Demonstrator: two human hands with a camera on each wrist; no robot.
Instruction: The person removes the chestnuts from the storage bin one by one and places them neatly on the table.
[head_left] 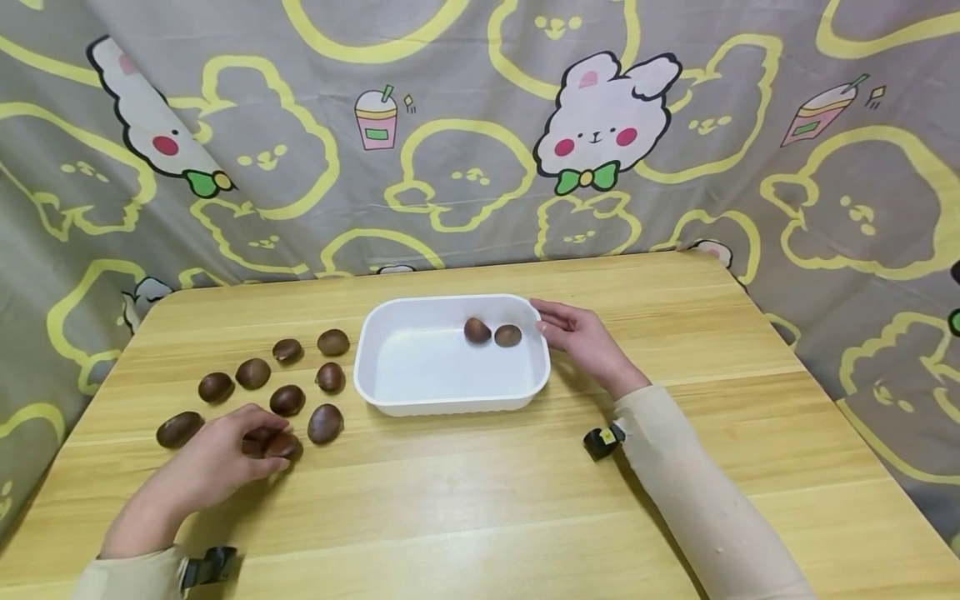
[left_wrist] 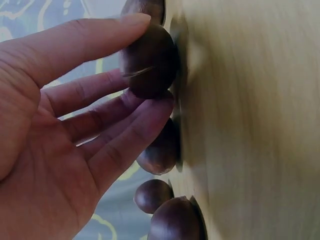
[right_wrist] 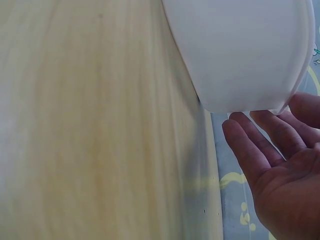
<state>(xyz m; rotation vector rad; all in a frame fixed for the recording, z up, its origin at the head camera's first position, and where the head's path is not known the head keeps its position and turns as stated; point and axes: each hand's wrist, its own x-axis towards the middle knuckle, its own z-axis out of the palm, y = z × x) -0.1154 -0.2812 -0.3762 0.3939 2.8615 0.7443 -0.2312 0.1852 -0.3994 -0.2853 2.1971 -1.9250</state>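
My left hand point(head_left: 217, 454) is at the near side of a group of brown chestnuts on the table. Thumb and fingers pinch one chestnut point(left_wrist: 150, 62), low over the wood in the left wrist view. Next to it lie a large chestnut point(head_left: 326, 423) and another chestnut point(head_left: 287, 400). A white rectangular tray point(head_left: 442, 406) stands mid-table with two chestnuts inside, one a rounded chestnut point(head_left: 507, 335) near the right end. Against that end rests my right hand point(head_left: 588, 342), thumb at the rim. Its fingers, fairly straight, touch the outer wall in the right wrist view.
Several more chestnuts, among them a long one point(head_left: 181, 428) at the far left, lie between the left hand and the tray. Behind the wooden table point(head_left: 480, 517) hangs a grey patterned curtain point(head_left: 465, 100), which also covers both sides.
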